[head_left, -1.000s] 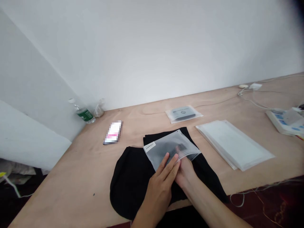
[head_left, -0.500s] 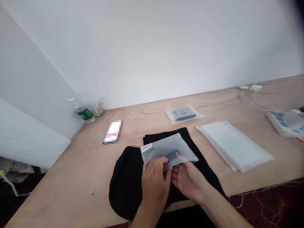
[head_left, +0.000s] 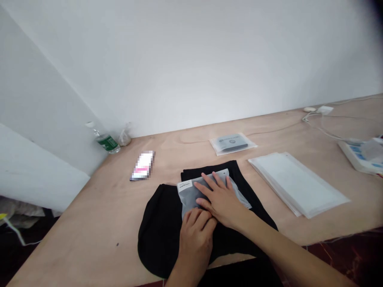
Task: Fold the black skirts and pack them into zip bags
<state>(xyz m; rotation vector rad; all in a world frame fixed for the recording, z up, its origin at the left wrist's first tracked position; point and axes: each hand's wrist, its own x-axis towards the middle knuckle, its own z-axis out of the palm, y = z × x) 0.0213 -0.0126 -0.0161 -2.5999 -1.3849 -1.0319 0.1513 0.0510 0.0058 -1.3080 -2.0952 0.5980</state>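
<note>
"Where is the frosted bag (head_left: 187, 200), and what are the hands doing?"

"It lies on the black cloth (head_left: 158, 235), on the tabletop (head_left: 89, 223); the right hand (head_left: 223, 201) is spread flat over it, fingers apart, grasping nothing; the left hand (head_left: 196, 233) curls its fingers at the bag's six o'clock edge, and whether it pinches the film I cannot tell."

"How would it handle?"

"Light and limp, I'd judge; the film looks slick, likely to slide and crease rather than break; the corner by the label (head_left: 184, 185), at ten o'clock, seems the best hold, being uncovered."

"And the count?"

"One bag under the hands, one label on it; one cloth, though its folds could hide another; around the bag, one filled pouch (head_left: 232, 143) at one o'clock; one stack of flat bags (head_left: 299, 185) at three, its layers too merged to number; one phone (head_left: 143, 166) and one bottle (head_left: 106, 140) at ten."
</note>
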